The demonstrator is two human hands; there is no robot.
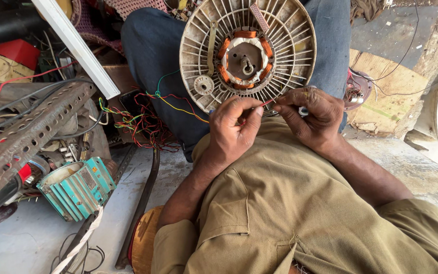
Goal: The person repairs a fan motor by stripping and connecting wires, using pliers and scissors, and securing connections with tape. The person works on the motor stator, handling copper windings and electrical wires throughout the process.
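fan motor grille (290, 30): top cut off | red wire (267, 103): ends hidden by hands

Fan motor (247, 53) on lap, above hands

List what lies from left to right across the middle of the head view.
Perforated metal bar → teal motor housing → tangle of coloured wires → left hand → thin red wire → right hand → cardboard sheet.
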